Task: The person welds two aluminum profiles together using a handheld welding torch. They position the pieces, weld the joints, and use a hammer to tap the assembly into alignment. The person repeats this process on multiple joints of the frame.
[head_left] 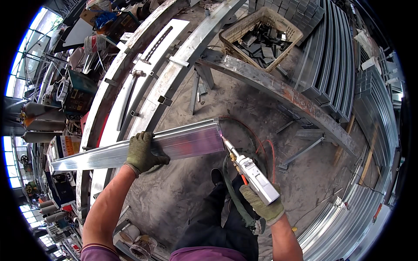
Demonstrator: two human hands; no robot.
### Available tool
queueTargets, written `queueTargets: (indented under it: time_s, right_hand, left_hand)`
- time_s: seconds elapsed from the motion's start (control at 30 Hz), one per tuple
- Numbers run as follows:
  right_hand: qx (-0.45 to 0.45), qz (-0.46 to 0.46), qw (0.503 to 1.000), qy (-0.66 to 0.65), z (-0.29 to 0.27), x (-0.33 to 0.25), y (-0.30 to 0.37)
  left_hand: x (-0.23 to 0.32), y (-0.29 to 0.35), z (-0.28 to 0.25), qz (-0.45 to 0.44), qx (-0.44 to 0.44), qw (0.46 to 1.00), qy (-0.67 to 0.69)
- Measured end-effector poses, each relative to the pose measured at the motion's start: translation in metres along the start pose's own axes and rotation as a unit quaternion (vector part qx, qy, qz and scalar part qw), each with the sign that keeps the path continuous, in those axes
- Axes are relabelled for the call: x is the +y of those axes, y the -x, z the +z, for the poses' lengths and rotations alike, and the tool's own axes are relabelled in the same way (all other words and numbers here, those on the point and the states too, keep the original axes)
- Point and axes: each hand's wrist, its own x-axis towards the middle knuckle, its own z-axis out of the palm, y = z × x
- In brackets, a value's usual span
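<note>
My left hand (142, 155), in an olive work glove, is closed over a long silver metal profile (189, 141) that slants across the view and rests over the steel beams at left. In my right hand (264, 205), gloved alike, is a white handheld welding gun (254, 176) with a narrow metal nozzle. Its nozzle points up and left at the profile's right end, where a small pinkish-purple glow shows. A purple sheen covers that end of the profile. Whether the tip touches the metal, I cannot tell. A dark green hose runs down from the gun.
Steel beams (187, 54) form a rack at left and ahead. A plastic basket (226, 39) of dark metal offcuts stands at the far right. Stacked metal profiles (333, 56) line the right side. An orange hose (273, 158) lies on the floor; buckets (143, 247) stand lower left.
</note>
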Motion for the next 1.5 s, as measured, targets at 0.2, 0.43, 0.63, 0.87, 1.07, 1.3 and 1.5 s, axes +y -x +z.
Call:
queueTargets:
  time_s: [0.2,0.43,0.63,0.87,1.07,1.3,1.5]
  right_hand:
    - [0.035,-0.089,0.993,0.062,0.001,-0.001,-0.005]
    - [0.029,-0.059,0.997,0.051,0.002,0.003,0.000]
    - [0.014,-0.075,0.994,0.082,0.000,0.004,0.001]
    - [0.025,-0.104,0.991,0.079,0.001,0.005,-0.001]
    - [0.014,-0.094,0.994,0.055,0.002,0.012,0.004]
    - [0.015,-0.068,0.997,0.016,0.006,0.017,0.008]
    - [0.014,-0.058,0.998,0.004,0.006,0.016,0.009]
  left_hand:
    - [-0.002,0.002,0.002,0.002,0.007,1.000,-0.002]
    - [-0.001,0.001,0.002,0.010,0.025,1.000,0.002]
    - [-0.002,0.001,0.005,0.010,0.031,0.999,0.003]
    - [-0.002,0.001,0.005,0.013,0.033,0.999,0.006]
    - [-0.003,0.001,0.007,0.017,0.033,0.999,0.007]
    - [-0.004,0.001,0.007,0.016,0.028,0.999,0.009]
    - [-0.001,0.003,0.003,0.013,0.026,0.999,0.014]
